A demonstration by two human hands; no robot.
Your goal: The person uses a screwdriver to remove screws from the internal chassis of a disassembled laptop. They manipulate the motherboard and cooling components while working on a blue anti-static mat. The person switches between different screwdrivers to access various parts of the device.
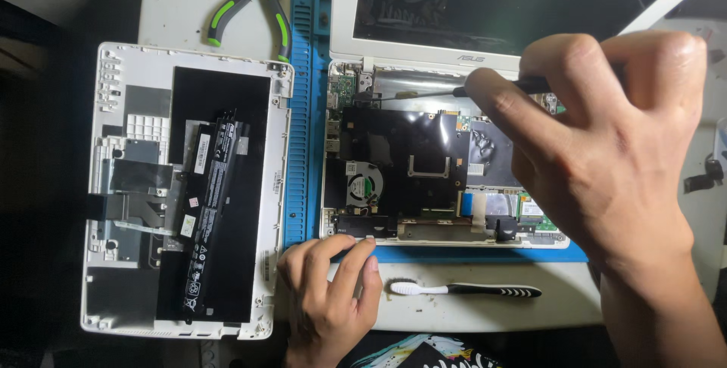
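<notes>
While the right hand [606, 148] closes its grip on a black-handled screwdriver [454, 92], the tool's long axis lies almost level across the frame, its tip pointing left toward the hinge corner of the opened white laptop [447, 179]. The left hand [329, 292] holds nothing, its curled fingers resting on the laptop's front edge beside the blue mat [303, 110]. A removed bottom cover [182, 186], green-handled pliers [254, 8] and a toothbrush [462, 289] lie on the desk [182, 4].
</notes>
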